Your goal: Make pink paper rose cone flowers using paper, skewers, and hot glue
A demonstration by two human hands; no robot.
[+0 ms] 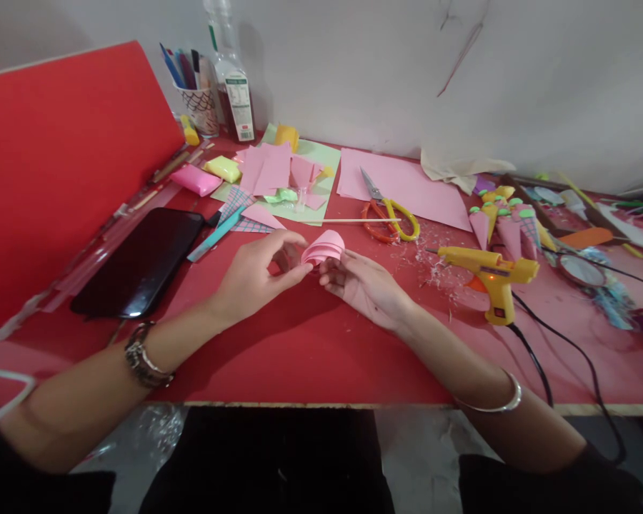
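Note:
Between my two hands, just above the red tabletop (300,357), is a piece of pink paper (324,246) curved into layered folds with a rounded top. My left hand (257,275) pinches its left edge between thumb and fingers. On the other side, my right hand (367,285) grips the lower right edge, its fingers curled beneath. Behind the paper lies a thin wooden stick (354,220). Scissors (389,207) with red and yellow handles rest open beyond my right hand. A yellow glue gun (490,275) with a lit orange light lies farther right.
At left are a black phone (142,260) and a turquoise cutter (217,234). Pink sheets (407,182), paper scraps and clay packets (196,180) lie behind. A glass bottle (238,103) and pen cup (199,111) stand at back. Small paper cones (506,228) cluster right; the glue gun's cord trails off the edge.

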